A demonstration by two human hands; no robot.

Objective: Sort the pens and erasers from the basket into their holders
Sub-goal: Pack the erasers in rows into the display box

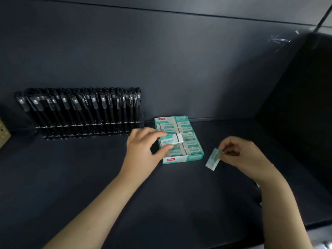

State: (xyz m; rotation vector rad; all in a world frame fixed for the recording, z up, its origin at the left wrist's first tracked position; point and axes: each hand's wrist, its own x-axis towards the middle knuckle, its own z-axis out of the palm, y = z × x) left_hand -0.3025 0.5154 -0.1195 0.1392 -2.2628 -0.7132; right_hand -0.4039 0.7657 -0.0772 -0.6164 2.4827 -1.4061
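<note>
A green and white eraser box (193, 157) stands on the dark shelf, filled with several wrapped erasers. My left hand (143, 150) pinches one eraser (173, 139) between thumb and fingers, lying across the box's left half. To the right of the box my right hand (240, 155) pinches a second wrapped eraser (212, 159) by its upper end, held tilted just above the shelf. A clear pen rack (86, 128) at the back left holds several black pens (100, 105) standing in a row.
The dark shelf floor (161, 203) runs to a back wall and a dark side wall (296, 105) on the right. A tan object (3, 133) pokes in at the left edge. No basket is in view.
</note>
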